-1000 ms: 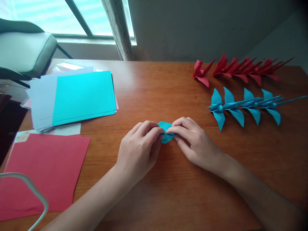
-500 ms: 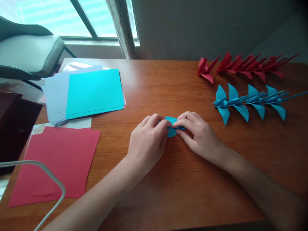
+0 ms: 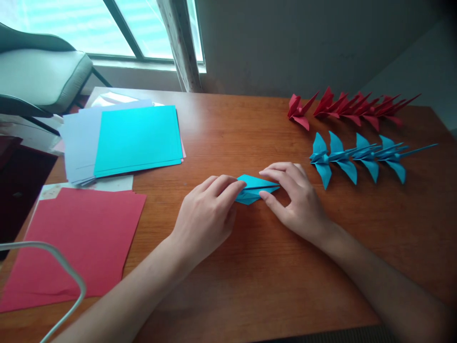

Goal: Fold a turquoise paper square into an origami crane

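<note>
One folded blue paper, pinched by the left hand, lies well inside the near desk edge; right hand loosely parted.

The bare right hand opened its pinch, so its thumb and fingertips stood apart. More of the folded bright blue paper diamond showed, with its pointy right end.

Free passage over near tabletop; blue cranes obstruct beyond right hand.
</note>
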{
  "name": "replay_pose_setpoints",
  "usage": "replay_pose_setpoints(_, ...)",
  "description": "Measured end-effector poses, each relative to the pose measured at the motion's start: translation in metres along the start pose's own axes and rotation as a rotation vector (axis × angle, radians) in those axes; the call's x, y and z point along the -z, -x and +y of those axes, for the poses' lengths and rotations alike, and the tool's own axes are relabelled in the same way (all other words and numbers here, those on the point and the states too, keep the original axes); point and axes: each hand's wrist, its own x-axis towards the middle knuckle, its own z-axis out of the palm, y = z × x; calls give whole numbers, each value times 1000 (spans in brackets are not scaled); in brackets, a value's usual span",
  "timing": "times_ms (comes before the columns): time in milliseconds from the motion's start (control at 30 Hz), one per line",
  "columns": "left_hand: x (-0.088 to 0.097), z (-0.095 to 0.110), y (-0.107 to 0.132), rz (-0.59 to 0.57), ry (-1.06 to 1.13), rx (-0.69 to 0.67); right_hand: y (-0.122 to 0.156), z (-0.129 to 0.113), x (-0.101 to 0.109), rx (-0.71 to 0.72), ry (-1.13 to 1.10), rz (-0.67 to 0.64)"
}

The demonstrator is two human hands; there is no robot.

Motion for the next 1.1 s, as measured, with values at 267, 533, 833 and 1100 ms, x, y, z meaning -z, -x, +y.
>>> replay_pose_setpoints(267,5,5,4,28,-132,-158,2,2,-3,-19,15,-68)
replay_pose_setpoints(533,0,2,5,-32,-192,-159,0,0,0,-35,-49,-55)
replay_pose_setpoints(833,1,3,3,-21,-171,-153,3,-5,1,-143,-253,40)
replay_pose_setpoints(1100,1,2,3,-18,-181,-157,0,-2,3,-101,-107,64)
